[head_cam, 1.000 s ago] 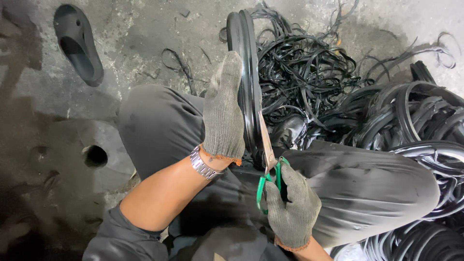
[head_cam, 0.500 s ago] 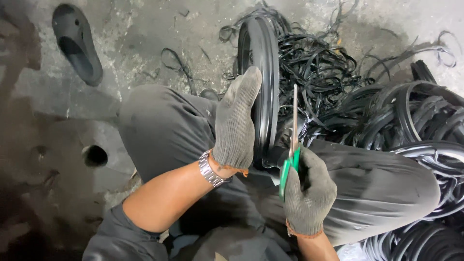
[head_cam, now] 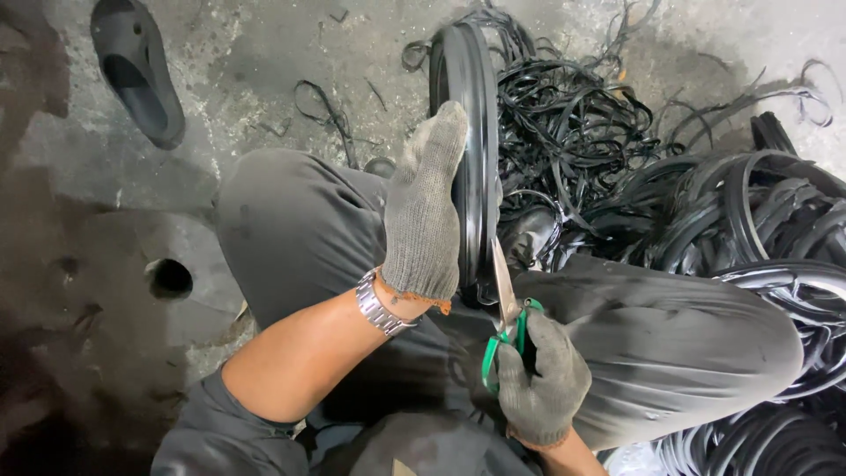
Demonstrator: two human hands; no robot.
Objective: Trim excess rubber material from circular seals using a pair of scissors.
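Scissors with green handles sit in the right hand, whose gloved fingers are curled through the loops; the grip is pressed tight on those handles, and the blades run up against the edge of the black rubber ring. How far the blades are parted cannot be told, since they lie edge-on and partly behind the ring. That ring stands upright on its edge between the person's two knees, and everything else is placed from it. The left hand lies flat against the ring's left face, fingers straight and together, pressing rather than pinching; its palm side is hidden. Both hands wear grey knit gloves, two in all, and one metal wristwatch shows on the left wrist. Right of the ring a tangled heap of black rubber strips and hoops spreads to the frame's edge, too knotted to count and cut off at the right and bottom. Far left of the ring, one dark sandal lies on the concrete floor, its top cut off. Lower left of the ring a single round hole opens in the floor.
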